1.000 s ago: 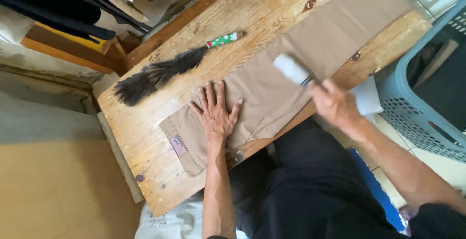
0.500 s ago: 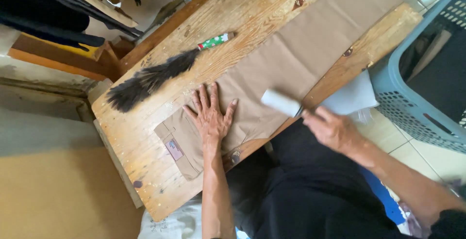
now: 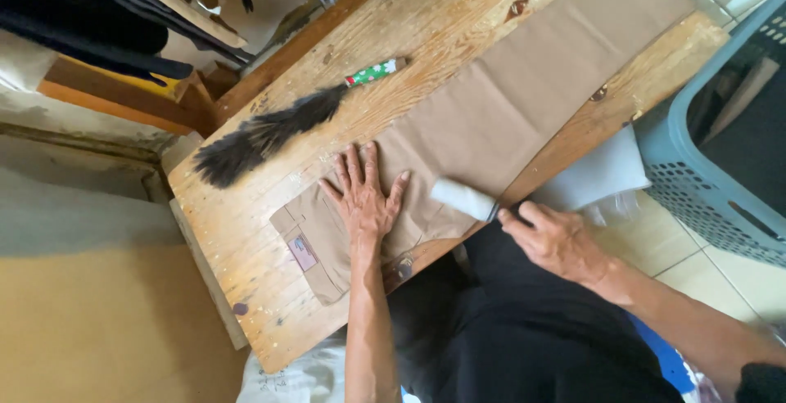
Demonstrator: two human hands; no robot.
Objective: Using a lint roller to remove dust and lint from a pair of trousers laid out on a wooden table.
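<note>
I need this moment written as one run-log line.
left hand: flat on tan trousers | right hand: holds lint roller on trousers | feather duster: lying on wooden table

A small garment workroom.
Tan trousers (image 3: pixel 491 125) lie on a rough wooden surface (image 3: pixel 246 231); dark clothes (image 3: pixel 106 35) hang nearby, beside a laundry basket (image 3: pixel 696 174).

Trousers (image 3: pixel 508 108) lie on the table (image 3: pixel 246 247), feather duster (image 3: pixel 270 129) behind, basket (image 3: pixel 720 157) seemingly right.
</note>
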